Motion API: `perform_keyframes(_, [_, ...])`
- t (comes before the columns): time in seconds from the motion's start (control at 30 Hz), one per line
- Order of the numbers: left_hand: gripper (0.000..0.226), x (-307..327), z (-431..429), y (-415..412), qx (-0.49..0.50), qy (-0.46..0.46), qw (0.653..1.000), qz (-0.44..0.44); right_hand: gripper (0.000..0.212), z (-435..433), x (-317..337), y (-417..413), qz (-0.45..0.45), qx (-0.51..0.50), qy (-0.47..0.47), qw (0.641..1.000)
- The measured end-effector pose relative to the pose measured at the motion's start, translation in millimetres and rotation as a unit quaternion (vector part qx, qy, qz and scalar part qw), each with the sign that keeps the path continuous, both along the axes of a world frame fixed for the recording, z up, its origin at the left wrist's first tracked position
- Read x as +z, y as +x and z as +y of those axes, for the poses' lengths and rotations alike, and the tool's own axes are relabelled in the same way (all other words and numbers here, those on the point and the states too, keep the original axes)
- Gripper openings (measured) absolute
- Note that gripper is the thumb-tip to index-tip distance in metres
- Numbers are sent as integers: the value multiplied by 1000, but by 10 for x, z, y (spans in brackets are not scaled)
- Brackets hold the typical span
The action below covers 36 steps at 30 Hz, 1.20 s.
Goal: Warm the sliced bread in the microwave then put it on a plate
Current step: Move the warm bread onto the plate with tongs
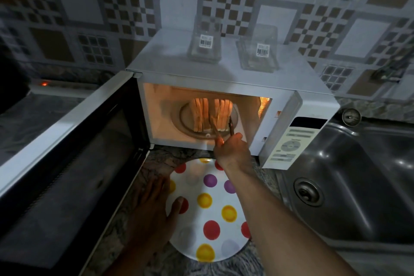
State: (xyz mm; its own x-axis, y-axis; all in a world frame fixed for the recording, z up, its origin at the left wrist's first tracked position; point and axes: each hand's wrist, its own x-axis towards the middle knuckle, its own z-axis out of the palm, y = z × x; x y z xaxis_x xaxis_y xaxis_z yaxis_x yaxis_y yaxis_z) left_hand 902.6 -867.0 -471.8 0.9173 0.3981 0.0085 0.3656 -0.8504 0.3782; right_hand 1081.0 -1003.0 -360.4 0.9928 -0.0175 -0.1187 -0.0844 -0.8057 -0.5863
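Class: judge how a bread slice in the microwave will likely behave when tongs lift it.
Probably light: the bread slices are thin. They stand on edge in rows, so neighbours may topple. The tongs in the right hand could dent a soft crumb.

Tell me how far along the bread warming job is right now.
Likely done: warming, since the microwave door stands open with the bread slices inside. In hand: the right hand reaches tongs in at the slices. Left: moving them to the dotted plate, bare of bread, touched by the left hand.
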Motion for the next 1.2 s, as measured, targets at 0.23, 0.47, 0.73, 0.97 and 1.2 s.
perform_keyframes(0.23, [89,13,-10,-7,7,-13,1000,-7,52,-21,27,106,20,18,2,1000])
perform_keyframes(0.47, [89,43,-10,10,-2,6,1000,-6,45,35,-39,128,-8,16,-20,1000])
perform_keyframes(0.73, [82,-5,1,4,12,11,1000,2,40,-44,-58,121,-15,28,-38,999])
perform_keyframes(0.97, [88,24,1,16,-1,31,1000,-3,42,-77,-72,133,-28,13,-9,999])
perform_keyframes(1.2, [78,30,-8,32,19,35,999,1,40,-179,25,54,-26,0,-15,1000])
